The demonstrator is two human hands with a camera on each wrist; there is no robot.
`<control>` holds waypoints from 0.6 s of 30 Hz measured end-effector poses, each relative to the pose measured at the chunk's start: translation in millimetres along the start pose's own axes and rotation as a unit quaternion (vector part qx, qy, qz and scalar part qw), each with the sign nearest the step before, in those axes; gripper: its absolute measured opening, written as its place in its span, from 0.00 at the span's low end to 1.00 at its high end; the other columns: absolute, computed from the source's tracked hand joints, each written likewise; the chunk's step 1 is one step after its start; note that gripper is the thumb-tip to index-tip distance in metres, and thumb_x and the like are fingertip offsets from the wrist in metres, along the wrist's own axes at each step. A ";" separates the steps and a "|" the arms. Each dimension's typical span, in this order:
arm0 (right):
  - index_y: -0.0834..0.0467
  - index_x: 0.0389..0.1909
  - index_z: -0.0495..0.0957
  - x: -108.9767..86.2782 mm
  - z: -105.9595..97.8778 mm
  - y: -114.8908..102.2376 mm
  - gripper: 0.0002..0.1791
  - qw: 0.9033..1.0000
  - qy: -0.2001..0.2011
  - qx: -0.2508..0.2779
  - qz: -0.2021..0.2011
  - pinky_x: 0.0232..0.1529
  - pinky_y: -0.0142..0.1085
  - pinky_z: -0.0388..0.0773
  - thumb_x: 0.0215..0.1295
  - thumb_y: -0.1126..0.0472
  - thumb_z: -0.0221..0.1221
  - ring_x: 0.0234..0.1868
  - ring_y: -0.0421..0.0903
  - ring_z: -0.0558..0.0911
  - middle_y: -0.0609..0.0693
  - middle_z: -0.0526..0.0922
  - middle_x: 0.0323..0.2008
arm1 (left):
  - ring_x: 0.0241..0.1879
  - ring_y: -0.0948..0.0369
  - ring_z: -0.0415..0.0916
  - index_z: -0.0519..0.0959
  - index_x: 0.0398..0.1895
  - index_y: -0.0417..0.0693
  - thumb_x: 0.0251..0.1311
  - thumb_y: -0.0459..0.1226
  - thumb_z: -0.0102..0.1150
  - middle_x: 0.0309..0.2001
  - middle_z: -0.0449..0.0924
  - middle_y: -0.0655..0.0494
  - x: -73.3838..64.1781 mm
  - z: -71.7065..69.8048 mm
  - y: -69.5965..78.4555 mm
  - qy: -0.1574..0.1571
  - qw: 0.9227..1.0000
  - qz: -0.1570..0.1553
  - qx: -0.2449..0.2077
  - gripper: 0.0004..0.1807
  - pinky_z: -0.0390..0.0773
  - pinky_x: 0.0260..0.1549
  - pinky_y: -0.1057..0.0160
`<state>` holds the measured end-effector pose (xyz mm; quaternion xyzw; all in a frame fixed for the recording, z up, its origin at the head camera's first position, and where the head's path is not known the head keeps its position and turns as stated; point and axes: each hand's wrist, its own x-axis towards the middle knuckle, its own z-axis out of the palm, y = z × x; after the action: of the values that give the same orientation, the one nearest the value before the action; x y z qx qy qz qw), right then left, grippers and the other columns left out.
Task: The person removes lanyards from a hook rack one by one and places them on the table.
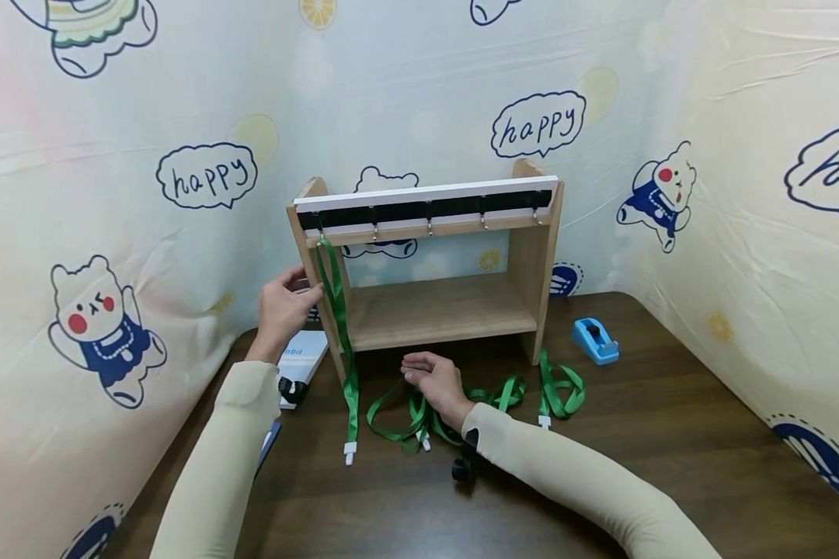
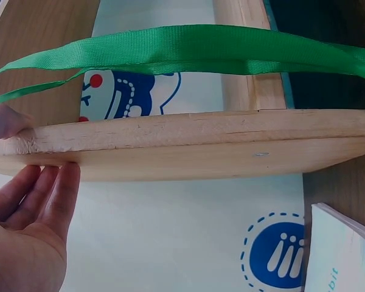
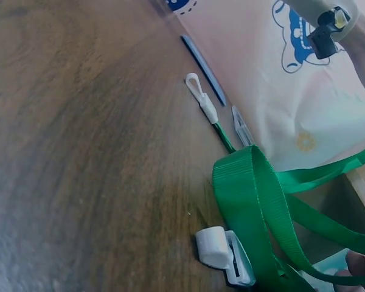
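My left hand [image 1: 288, 310] grips the left side panel [image 2: 170, 137] of a small wooden shelf [image 1: 433, 310], thumb on its front edge and fingers against its outer face. A green lanyard [image 1: 340, 334] hangs from the leftmost hook beside it, its white clip [image 1: 349, 453] low near the table. Below the shelf's front, my right hand [image 1: 439, 386] pinches the strap of another green lanyard [image 3: 240, 182] between thumb and fingers, seen at the right wrist view's edge. Part of that strap loops over the table, close to a white clip [image 3: 222, 252].
Metal hooks [image 1: 429, 217] line the shelf's black strip. More green lanyards [image 1: 506, 394] lie under the right forearm, and one [image 1: 562, 392] lies farther right. A blue tape dispenser [image 1: 596, 341] stands at right. A white booklet [image 1: 306, 353] and a blue item [image 1: 269, 442] lie at left.
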<state>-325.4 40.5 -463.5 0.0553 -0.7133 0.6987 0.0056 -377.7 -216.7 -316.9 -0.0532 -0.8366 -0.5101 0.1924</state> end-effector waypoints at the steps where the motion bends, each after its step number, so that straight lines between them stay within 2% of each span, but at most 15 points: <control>1: 0.56 0.53 0.84 0.3 -0.3 0.1 0.16 1.000 0.002 0.001 -0.001 0.53 0.36 0.86 0.66 0.69 0.63 0.56 0.50 0.87 0.58 0.87 0.54 | 0.59 0.52 0.78 0.74 0.68 0.48 0.64 0.47 0.64 0.61 0.79 0.47 0.6 0.3 0.2 0.000 1.000 0.001 -0.001 0.30 0.82 0.59 0.47; 10: 0.53 0.56 0.83 0.4 -7.7 -8.3 0.18 1.000 0.016 0.002 -0.006 0.54 0.35 0.85 0.66 0.67 0.64 0.61 0.53 0.84 0.53 0.87 0.56 | 0.59 0.51 0.79 0.74 0.68 0.48 0.64 0.46 0.63 0.60 0.80 0.46 3.2 1.0 0.4 -0.003 1.000 0.005 0.001 0.30 0.82 0.58 0.47; 14: 0.58 0.60 0.80 2.5 -10.6 -19.9 0.20 1.000 0.011 0.000 -0.028 0.54 0.34 0.85 0.67 0.67 0.64 0.62 0.54 0.83 0.54 0.86 0.57 | 0.58 0.51 0.79 0.74 0.68 0.48 0.63 0.46 0.63 0.60 0.80 0.46 3.7 1.2 -0.3 -0.001 1.000 0.006 0.004 0.30 0.82 0.57 0.47; 18: 0.62 0.61 0.78 7.0 -14.8 -44.4 0.22 0.998 -0.003 0.002 -0.066 0.55 0.33 0.84 0.66 0.68 0.63 0.61 0.53 0.84 0.60 0.84 0.59 | 0.58 0.51 0.80 0.74 0.68 0.48 0.64 0.46 0.63 0.60 0.80 0.45 2.7 0.3 -1.2 -0.002 1.000 0.006 0.002 0.30 0.82 0.57 0.48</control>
<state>-329.4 53.9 -418.3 0.1041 -0.7069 0.6979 0.0491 -380.6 -217.3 -316.9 -0.0589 -0.8379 -0.5068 0.1936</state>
